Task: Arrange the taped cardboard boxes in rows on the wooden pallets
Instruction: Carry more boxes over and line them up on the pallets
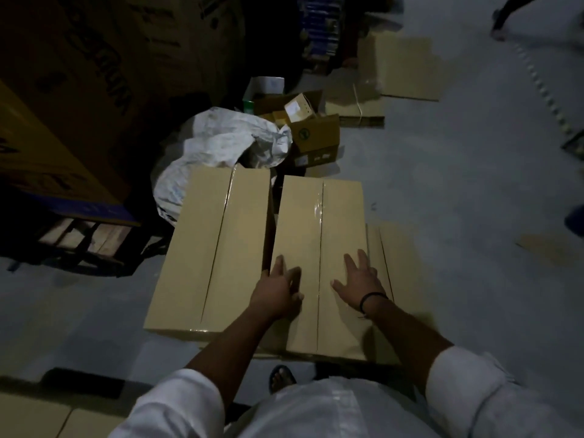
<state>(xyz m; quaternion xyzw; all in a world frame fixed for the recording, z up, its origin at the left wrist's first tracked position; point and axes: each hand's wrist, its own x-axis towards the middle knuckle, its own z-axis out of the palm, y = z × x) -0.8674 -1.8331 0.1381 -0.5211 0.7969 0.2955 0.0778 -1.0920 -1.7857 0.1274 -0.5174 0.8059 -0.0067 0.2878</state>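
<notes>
Hands point(319, 286) flat atop taped box point(319, 222), lengthwise away from person.

Pale concrete floor point(474, 191), flattened cardboard sheets point(407, 66), crumpled white sack point(221, 143), open small cartons point(316, 134)

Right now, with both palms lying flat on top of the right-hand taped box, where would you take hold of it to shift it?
Probably by its two long side edges near the close end, coming from above. The right-hand taped box is long and narrow, lying flat with its taped seam lengthwise. The left hand is already at its left edge, the right hand near its right edge, both open. The neighbouring box leaves only a narrow gap.
</notes>
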